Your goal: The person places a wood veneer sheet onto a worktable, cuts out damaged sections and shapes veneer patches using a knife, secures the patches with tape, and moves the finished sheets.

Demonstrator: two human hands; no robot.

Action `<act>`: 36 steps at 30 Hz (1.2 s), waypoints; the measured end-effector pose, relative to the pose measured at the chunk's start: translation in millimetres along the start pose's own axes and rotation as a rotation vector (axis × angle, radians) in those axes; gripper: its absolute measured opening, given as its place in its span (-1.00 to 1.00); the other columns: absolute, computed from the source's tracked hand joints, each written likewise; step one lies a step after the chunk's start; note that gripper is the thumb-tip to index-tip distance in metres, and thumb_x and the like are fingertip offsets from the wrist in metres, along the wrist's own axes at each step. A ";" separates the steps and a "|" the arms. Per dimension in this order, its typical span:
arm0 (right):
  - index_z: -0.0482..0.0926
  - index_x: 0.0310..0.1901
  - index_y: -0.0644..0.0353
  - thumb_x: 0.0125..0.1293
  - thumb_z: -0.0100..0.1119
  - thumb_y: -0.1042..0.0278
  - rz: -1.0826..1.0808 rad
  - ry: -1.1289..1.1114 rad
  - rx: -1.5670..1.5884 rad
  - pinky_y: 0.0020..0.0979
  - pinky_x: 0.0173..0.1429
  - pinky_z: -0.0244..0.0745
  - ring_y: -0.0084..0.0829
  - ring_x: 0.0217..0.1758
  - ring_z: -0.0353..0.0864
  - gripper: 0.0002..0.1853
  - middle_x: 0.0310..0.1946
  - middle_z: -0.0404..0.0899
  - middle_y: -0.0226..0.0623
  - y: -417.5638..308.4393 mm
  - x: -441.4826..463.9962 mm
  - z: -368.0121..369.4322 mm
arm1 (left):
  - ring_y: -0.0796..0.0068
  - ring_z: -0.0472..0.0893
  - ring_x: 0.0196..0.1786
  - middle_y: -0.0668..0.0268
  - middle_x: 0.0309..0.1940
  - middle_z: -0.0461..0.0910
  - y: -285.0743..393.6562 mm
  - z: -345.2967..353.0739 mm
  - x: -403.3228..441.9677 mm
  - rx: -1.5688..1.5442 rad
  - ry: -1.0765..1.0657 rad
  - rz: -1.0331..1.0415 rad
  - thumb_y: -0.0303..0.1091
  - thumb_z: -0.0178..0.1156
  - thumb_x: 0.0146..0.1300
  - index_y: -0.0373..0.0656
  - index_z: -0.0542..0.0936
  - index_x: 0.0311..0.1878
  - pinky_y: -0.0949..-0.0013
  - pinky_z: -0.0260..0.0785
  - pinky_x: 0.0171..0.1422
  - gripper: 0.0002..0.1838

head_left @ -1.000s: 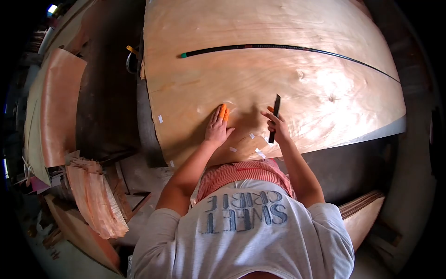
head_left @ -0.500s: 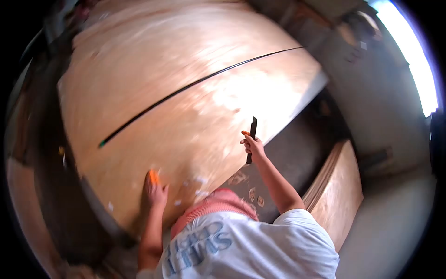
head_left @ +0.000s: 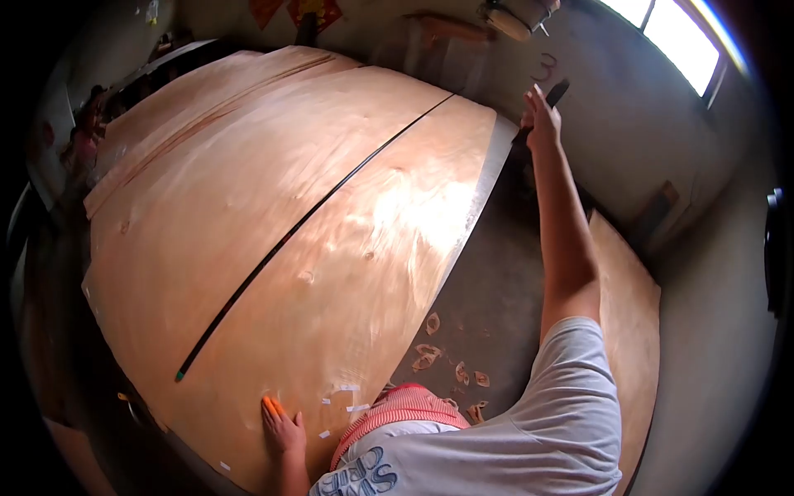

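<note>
White tape (head_left: pixel 358 407) already dotted the sheet (head_left: pixel 248 207) filling frame left and centre, though what remained I couldn't tell, the left hand (head_left: pixel 287 431) flat on it, fingers outstretched, holding nothing, the right (head_left: pixel 542 122) gripping a knife (head_left: pixel 561 89), upper right.

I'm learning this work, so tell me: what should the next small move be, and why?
Probably swing the right hand, with its black tool, in over the wooden sheet. In this view it reaches out past the sheet's edge, while the left hand rests on the sheet near small white strips, perhaps steadying it.
</note>
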State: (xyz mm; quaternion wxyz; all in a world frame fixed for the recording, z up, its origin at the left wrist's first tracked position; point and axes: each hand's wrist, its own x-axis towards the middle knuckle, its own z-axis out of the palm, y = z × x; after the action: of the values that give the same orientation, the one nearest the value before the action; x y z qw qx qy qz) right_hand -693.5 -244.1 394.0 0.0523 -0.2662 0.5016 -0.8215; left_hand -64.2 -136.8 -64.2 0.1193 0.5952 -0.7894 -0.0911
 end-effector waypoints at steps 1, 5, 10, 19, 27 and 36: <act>0.47 -0.28 0.08 0.05 0.25 0.22 -0.018 0.024 -0.018 -0.58 -0.68 0.09 -0.66 -0.78 0.18 -0.76 -0.51 0.51 -0.44 -12.3 13.7 2.8 | 0.01 -0.01 0.33 -0.06 0.29 -0.05 0.5 0.2 0.3 0.010 -0.006 -0.008 -0.18 0.21 -0.04 -0.38 0.06 0.24 0.14 -0.18 0.40 -0.16; 0.48 -0.24 0.12 0.03 0.23 0.32 -0.084 0.129 -0.062 -0.56 -0.69 0.10 -0.62 -0.78 0.19 -0.76 -0.46 0.54 -0.38 -29.6 70.4 3.5 | 0.04 0.00 0.33 -0.04 0.29 -0.04 2.3 3.5 2.2 0.028 -0.030 -0.028 -0.17 0.21 -0.05 -0.38 0.07 0.23 0.12 -0.17 0.39 -0.16; 0.52 -0.24 0.11 0.09 0.17 0.38 -0.139 0.208 -0.091 -0.57 -0.66 0.12 -0.66 -0.74 0.19 -0.83 -0.45 0.56 -0.38 -18.6 115.3 -6.2 | 0.10 0.01 0.34 0.01 0.29 -0.01 7.2 3.3 4.0 0.154 -0.080 -0.055 -0.11 0.21 -0.07 -0.34 0.09 0.24 0.04 -0.17 0.36 -0.14; 0.50 -0.27 0.18 0.16 0.11 0.20 -0.124 0.291 -0.121 -0.62 -0.69 0.04 -0.69 -0.77 0.15 -0.77 -0.44 0.60 -0.26 -6.3 186.6 4.6 | 0.18 0.01 0.35 0.08 0.31 -0.02 9.9 4.6 18.9 0.255 -0.233 -0.132 -0.02 0.22 -0.12 -0.28 0.06 0.27 0.01 -0.21 0.36 -0.08; 0.51 -0.34 0.21 0.14 0.12 0.17 -0.024 0.004 0.026 -0.63 -0.69 -0.02 -0.70 -0.78 0.08 -0.75 -0.42 0.62 -0.29 -55.5 199.4 49.0 | 0.19 0.00 0.35 0.08 0.31 -0.02 9.6 1.8 23.1 0.238 -0.268 -0.169 -0.01 0.22 -0.12 -0.27 0.06 0.27 0.01 -0.23 0.37 -0.07; 0.59 -0.47 0.12 0.08 0.16 0.25 0.046 -0.089 -0.223 -0.58 -0.74 0.03 -0.66 -0.83 0.13 -0.85 -0.54 0.60 -0.45 -21.0 219.5 28.9 | 0.22 -0.05 0.37 0.11 0.32 -0.05 5.5 6.1 10.5 0.193 -0.282 -0.190 0.04 0.21 -0.10 -0.26 0.05 0.28 0.01 -0.28 0.39 -0.06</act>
State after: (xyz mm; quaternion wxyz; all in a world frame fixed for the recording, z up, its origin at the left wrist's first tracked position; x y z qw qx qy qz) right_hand -862.8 -334.3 506.6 0.0633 -0.2950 0.5929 -0.7466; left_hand -73.8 -145.3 -67.5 -0.0594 0.6571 -0.7436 -0.1084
